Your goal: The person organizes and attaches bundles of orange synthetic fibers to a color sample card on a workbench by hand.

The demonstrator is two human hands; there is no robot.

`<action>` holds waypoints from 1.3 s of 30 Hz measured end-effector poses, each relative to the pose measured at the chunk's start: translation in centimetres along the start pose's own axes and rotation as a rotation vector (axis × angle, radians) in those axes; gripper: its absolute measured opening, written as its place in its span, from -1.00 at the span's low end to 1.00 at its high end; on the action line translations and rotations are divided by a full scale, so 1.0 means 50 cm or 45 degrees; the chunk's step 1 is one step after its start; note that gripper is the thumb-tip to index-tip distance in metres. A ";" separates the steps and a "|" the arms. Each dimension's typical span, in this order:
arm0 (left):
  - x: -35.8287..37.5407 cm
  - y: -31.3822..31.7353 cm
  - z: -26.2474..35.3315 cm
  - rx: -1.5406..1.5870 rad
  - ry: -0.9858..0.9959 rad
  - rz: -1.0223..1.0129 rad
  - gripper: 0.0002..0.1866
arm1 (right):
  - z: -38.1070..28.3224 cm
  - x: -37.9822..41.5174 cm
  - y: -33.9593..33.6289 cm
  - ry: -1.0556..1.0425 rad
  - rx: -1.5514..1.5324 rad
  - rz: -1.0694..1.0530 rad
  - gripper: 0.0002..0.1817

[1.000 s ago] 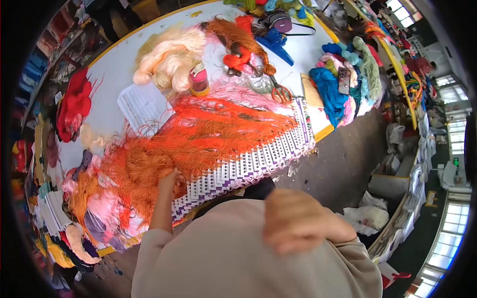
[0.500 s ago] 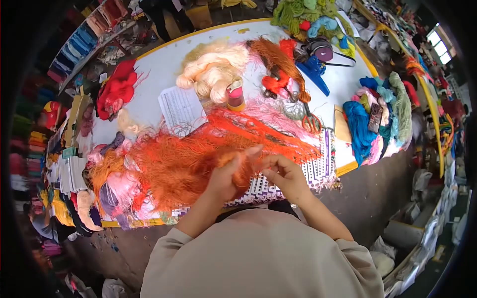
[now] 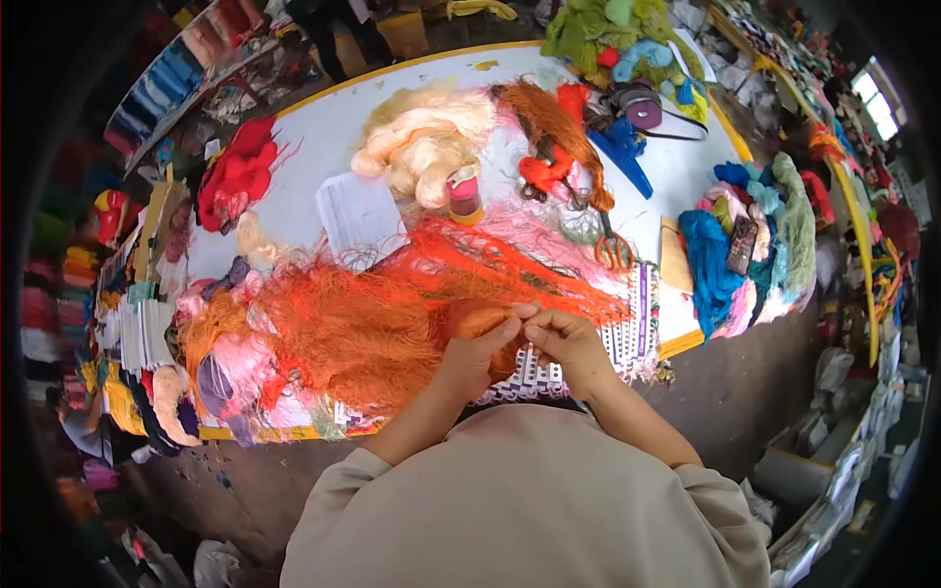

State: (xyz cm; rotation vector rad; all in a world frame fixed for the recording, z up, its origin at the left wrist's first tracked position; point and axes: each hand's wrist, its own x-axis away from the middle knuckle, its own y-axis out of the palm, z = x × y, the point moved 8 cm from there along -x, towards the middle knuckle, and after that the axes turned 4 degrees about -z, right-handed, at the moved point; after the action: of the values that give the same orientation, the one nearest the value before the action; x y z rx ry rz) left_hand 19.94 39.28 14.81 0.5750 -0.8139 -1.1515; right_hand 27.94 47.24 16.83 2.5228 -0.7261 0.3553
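My left hand (image 3: pixel 482 355) is closed on a bundle of rust-orange thread (image 3: pixel 472 319) near the table's front edge. Right beside it, my right hand (image 3: pixel 570 351) is pinched, its fingertips meeting those of the left; whatever lies between them is too small to make out. A large loose heap of orange thread (image 3: pixel 343 328) spreads to the left of the hands, with brighter red strands (image 3: pixel 490 269) behind. White cards with rows of holes (image 3: pixel 529 380) lie under and in front of the hands. Orange-handled scissors (image 3: pixel 615 251) rest behind my right hand.
On the white table (image 3: pixel 294 137) are cream skeins (image 3: pixel 417 137), a printed sheet (image 3: pixel 358 216), a thread cone (image 3: pixel 465 196), red yarn (image 3: pixel 238 174), a blue object (image 3: pixel 623 157) and blue skeins (image 3: pixel 708 257) at the right. A person's dark-clad legs (image 3: pixel 338 39) show beyond the far edge.
My hands have come together at the fingertips, and my left hand has shifted slightly right with the orange bundle. The view has moved a little.
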 end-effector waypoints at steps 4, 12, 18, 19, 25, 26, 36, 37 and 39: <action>0.051 -0.006 0.064 -0.930 0.057 0.202 -0.69 | -0.013 -0.005 0.034 0.026 0.266 0.100 -0.76; 0.109 -0.082 0.072 -0.131 0.302 0.251 -0.62 | 0.040 -0.049 0.137 0.006 0.330 -0.025 -0.87; 0.178 -0.142 0.111 0.067 0.383 0.312 -0.63 | 0.073 -0.081 0.223 0.068 0.164 -0.147 -0.86; 0.189 -0.152 0.118 0.072 0.368 0.350 -0.65 | 0.073 -0.080 0.236 0.107 0.141 -0.151 -0.86; 0.202 -0.165 0.153 0.173 0.420 0.317 -0.69 | 0.064 -0.087 0.277 0.092 0.060 -0.131 -0.89; 0.214 -0.158 0.178 -0.183 0.543 0.312 -0.67 | 0.062 -0.089 0.271 0.084 0.017 -0.153 -0.92; 0.093 -0.087 0.081 0.072 0.116 0.105 -0.60 | 0.048 -0.028 0.130 0.016 -0.032 0.024 -0.90; 0.077 -0.077 0.064 0.069 0.096 0.093 -0.60 | 0.045 -0.023 0.111 -0.019 -0.020 0.013 -0.90; 0.045 -0.060 0.034 0.010 0.109 0.098 -0.61 | 0.039 -0.015 0.072 -0.054 0.021 -0.008 -0.92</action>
State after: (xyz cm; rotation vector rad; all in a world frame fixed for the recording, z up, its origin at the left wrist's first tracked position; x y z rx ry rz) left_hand 17.29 36.19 14.14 0.5904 -0.7608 -1.0469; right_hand 25.56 43.89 16.26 2.5543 -0.7344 0.3079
